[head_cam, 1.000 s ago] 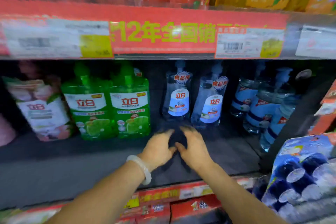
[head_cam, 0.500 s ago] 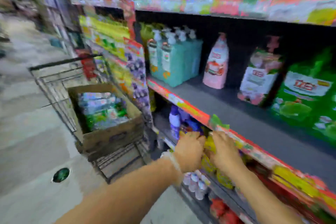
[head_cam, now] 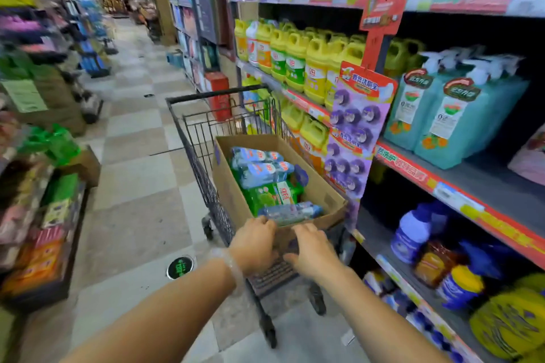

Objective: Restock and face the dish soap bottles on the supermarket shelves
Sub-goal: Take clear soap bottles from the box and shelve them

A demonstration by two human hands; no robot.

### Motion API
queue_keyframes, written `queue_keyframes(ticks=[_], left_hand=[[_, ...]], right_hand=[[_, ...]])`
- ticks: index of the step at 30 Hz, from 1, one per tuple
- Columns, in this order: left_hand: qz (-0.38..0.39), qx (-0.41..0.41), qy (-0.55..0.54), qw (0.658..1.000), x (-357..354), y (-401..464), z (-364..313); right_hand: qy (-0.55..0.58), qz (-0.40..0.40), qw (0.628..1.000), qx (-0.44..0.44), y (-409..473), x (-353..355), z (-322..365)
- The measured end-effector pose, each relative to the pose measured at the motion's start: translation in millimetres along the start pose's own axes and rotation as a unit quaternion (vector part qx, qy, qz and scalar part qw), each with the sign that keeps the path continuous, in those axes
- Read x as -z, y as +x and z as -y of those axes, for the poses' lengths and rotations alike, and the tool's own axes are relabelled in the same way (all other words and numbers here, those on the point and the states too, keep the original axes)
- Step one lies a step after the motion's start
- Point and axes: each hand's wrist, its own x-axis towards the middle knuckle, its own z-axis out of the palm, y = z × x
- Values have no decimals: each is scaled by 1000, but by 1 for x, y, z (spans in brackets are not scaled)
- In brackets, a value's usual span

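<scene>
Stock: dish soap bottles [head_cam: 267, 183], clear and green, lying in cardboard box [head_cam: 233, 194]
Box: inside cart [head_cam: 200, 162], just left of shelves [head_cam: 460, 186]
Left hand [head_cam: 255, 242]: fingers curled at box's near rim, grasp unclear
Right hand [head_cam: 314, 249]: spread, empty, beside it
Progress: several bottles unshelved; restocking unfinished

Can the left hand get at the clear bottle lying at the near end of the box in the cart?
Probably yes: the left hand is already at the open-topped box, by the clear bottle, nothing covering it.
</scene>
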Motion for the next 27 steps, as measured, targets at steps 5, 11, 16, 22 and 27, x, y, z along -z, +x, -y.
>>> queue_keyframes(ticks=[5,11,16,22,27], left_hand=[[33,22,-44,998,-13,24,51],[53,13,-69,996,-23,94,81],[99,20,-66,993,-29,169,103],[195,23,-52,979,-51,236,116],[267,18,-86,960,-77,284,123]], right_hand=[[-9,31,999,-20,54,-22,27],[2,49,998,-47,148,-31,11],[76,66,989,-105,231,-32,-11],[222,110,947,-205,289,-48,-31],[288,120,906,-286,323,-67,-46]])
